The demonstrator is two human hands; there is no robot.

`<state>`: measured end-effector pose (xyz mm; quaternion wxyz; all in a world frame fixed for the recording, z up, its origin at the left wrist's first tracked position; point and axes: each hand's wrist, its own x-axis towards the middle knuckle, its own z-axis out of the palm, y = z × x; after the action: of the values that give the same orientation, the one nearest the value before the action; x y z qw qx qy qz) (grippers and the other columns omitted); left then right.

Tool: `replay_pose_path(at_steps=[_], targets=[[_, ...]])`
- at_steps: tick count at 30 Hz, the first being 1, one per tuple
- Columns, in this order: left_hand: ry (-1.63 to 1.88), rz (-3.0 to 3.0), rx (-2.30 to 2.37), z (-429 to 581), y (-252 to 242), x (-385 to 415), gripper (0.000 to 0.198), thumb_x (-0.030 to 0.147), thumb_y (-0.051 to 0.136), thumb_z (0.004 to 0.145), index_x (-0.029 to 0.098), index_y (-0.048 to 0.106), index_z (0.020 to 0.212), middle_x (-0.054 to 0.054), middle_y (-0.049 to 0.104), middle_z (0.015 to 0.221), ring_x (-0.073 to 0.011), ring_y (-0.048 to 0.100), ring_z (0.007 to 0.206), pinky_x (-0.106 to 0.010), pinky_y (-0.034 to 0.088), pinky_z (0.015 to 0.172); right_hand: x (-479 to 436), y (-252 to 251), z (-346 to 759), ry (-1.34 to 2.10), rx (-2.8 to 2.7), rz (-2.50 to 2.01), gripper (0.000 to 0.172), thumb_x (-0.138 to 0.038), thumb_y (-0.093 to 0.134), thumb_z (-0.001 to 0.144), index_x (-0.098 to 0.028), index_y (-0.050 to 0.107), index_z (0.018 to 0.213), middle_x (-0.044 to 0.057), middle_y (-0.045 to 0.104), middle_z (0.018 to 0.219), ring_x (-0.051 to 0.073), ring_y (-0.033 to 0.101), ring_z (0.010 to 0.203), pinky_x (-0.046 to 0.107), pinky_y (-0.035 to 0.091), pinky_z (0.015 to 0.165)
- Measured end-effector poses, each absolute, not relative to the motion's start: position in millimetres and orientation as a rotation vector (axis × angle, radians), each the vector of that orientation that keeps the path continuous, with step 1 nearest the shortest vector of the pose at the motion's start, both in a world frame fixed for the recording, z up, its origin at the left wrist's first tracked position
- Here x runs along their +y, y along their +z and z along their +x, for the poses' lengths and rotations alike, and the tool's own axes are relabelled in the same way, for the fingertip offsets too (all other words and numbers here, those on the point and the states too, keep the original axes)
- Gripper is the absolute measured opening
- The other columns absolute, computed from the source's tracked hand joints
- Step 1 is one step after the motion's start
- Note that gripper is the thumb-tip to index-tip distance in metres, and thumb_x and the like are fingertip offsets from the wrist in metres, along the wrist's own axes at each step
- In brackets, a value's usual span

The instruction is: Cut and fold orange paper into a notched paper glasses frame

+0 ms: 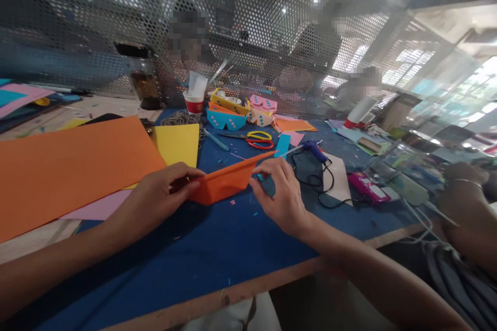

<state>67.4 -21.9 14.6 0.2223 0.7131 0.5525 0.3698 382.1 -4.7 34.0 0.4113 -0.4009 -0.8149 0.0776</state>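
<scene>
A folded piece of orange paper (223, 186) is held up just above the blue tabletop (217, 248), with its long upper edge slanting up to the right. My left hand (159, 191) pinches its left end between thumb and fingers. At its right end, the thumb and forefinger of my right hand (279, 191) close on the edge. A bit of blue shows inside the curl of the right fingers; what it is, I cannot make out. Behind the paper lie red-and-yellow-handled scissors (260, 139) and a small blue paper strip (282, 145).
Large orange sheets (77, 165) and a yellow sheet (178, 145) lie left. Paper shapes (227, 119), a paper cup (194, 101) and a jar (145, 83) stand behind. Right are a blue glue gun (315, 151), its black cord and a pink device (368, 187). Another person's arm (466, 207) is far right.
</scene>
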Motion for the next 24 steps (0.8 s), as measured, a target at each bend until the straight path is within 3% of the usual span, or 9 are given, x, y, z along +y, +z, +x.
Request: replay_pose_path(at_steps=[3,9,15,24], targets=[[1.091,1.803,1.623,65,24,-19,0.053,0.076,0.073,0.096,0.028,0.088,0.114,-0.005,0.090,0.098,-0.0304,0.084,0.087,-0.037,0.069,0.076,2,35,378,0.636,-1.889,-1.066,0.020,-0.045,0.074,0.110,-0.026,0.070,0.111,0.006,0.079,0.105,0.022,0.074,0.087,0.038,0.064,0.084],[1.121,1.581,1.467,67,36,-15,0.062,0.083,0.088,0.078,0.025,0.083,0.100,-0.007,0.089,0.096,-0.0287,0.083,0.086,-0.036,0.068,0.075,15,41,353,1.452,-1.754,-1.024,0.059,-0.068,0.094,0.090,-0.023,0.068,0.120,0.002,0.080,0.096,0.018,0.078,0.071,0.029,0.058,0.062],[1.117,1.309,1.287,74,15,-16,0.056,0.070,0.099,0.074,0.026,0.071,0.092,0.002,0.071,0.076,-0.0188,0.068,0.065,-0.031,0.065,0.060,19,33,330,1.510,-1.720,-1.055,0.055,-0.072,0.089,0.096,-0.024,0.065,0.089,-0.003,0.070,0.063,0.015,0.069,0.057,0.026,0.052,0.060],[0.994,1.194,1.226,77,7,-8,0.065,0.074,0.101,0.067,0.025,0.076,0.101,0.004,0.068,0.065,-0.0179,0.066,0.057,-0.028,0.058,0.057,19,30,331,1.496,-1.701,-1.136,0.026,-0.041,0.078,0.105,-0.022,0.068,0.091,-0.002,0.073,0.066,0.013,0.066,0.055,0.023,0.043,0.055]])
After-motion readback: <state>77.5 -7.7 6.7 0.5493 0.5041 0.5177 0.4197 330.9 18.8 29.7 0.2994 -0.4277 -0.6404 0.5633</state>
